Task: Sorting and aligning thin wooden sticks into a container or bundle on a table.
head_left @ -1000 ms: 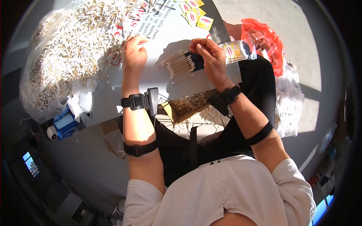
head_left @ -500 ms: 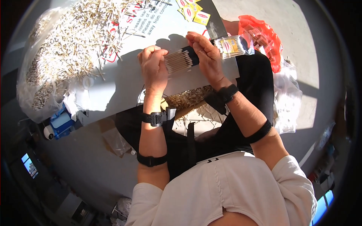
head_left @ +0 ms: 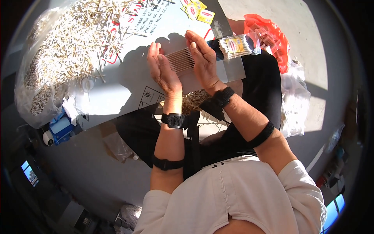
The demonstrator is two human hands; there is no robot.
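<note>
A flat row of cotton swabs (head_left: 180, 61) lies on the grey-white board between my two hands. My left hand (head_left: 165, 75) stands at the row's left end, its fingers stretched out and the palm turned toward the swabs. At the opposite end, my right hand (head_left: 204, 64) is upright with extended fingers, its palm against or very near the swab tips. The hands partly cover both ends of the row. Just right of my right hand lies a clear packet of cotton swabs (head_left: 234, 46) with a yellow label card inside.
A large heap of loose swabs (head_left: 74, 46) spills from a clear bag at the left of the printed board (head_left: 113, 101). Several yellow cards (head_left: 205, 16) lie at its far edge. A red plastic bag (head_left: 269, 39) and a clear plastic bag (head_left: 296, 101) are at the right.
My left hand has moved right toward the swabs and its bent fingers have straightened. My right hand has shifted slightly left, narrowing the gap between the palms.
</note>
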